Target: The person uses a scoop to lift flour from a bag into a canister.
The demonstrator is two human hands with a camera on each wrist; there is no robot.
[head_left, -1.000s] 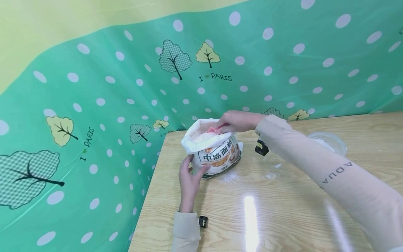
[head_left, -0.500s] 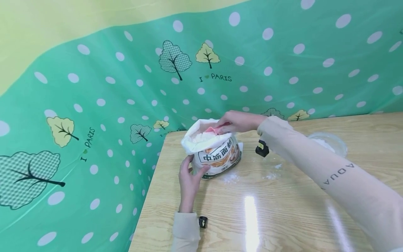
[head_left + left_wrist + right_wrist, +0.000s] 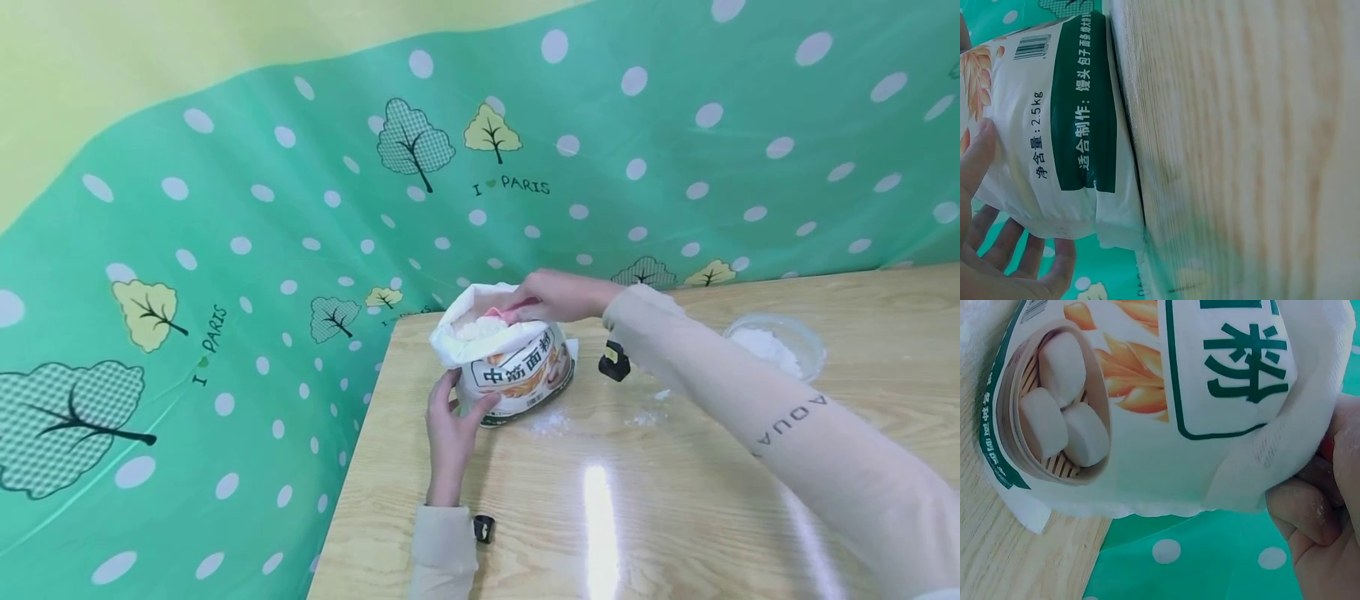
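Note:
A white flour bag (image 3: 517,375) with a rolled-down top stands open on the table, loose flour (image 3: 480,327) showing inside. My left hand (image 3: 453,417) holds its lower left side; in the left wrist view the thumb lies on the printed front and the fingers bend round the side. At the bag's mouth my right hand (image 3: 558,296) grips a pink scoop (image 3: 504,315), whose far end is down in the flour. In the right wrist view the curled fingers (image 3: 1304,509) are dusted with flour beside the bag's rim, and the bag hides nearly all of the scoop.
A clear bowl (image 3: 810,342) holding white flour sits to the right, partly behind the right forearm. Spilled flour (image 3: 551,423) dusts the wooden table (image 3: 675,517) near the bag. A green patterned cloth (image 3: 300,208) hangs behind and at the left.
My right hand has shifted slightly left and down with the scoop, which now shows less of its pink. More of the bowl is visible. The left hand has stayed on the bag.

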